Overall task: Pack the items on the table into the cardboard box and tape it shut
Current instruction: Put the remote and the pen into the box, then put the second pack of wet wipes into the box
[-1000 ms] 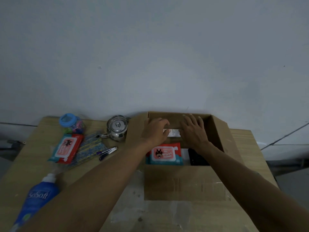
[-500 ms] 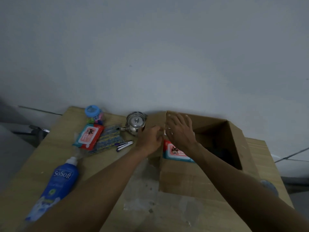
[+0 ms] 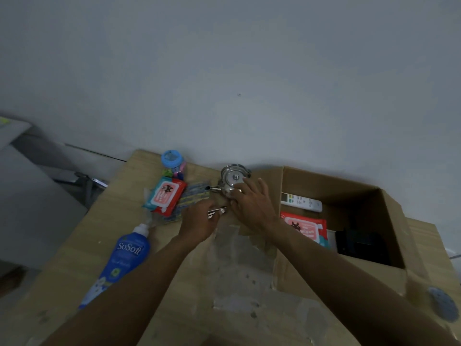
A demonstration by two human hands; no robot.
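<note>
Touching the shiny teapot [image 3: 233,179] on the desk [image 3: 99,233] with the right hand [image 3: 252,208], fingers spread over it, just left of the open cardboard box [image 3: 349,193]. Left hand [image 3: 199,222] by the pens [image 3: 217,211]: pinching or not, hard to tell. Could slip off the smooth metal, drop the lid, or bump the spout on the box wall.

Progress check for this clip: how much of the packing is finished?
Done: a remote, one wipes pack and a black item lie in the open cardboard box. In hand: the right hand touches the metal teapot; the left hand is at the pens. Left: second wipes pack, patterned packet, blue-lidded jar, SoSoft bottle, then taping.
</note>
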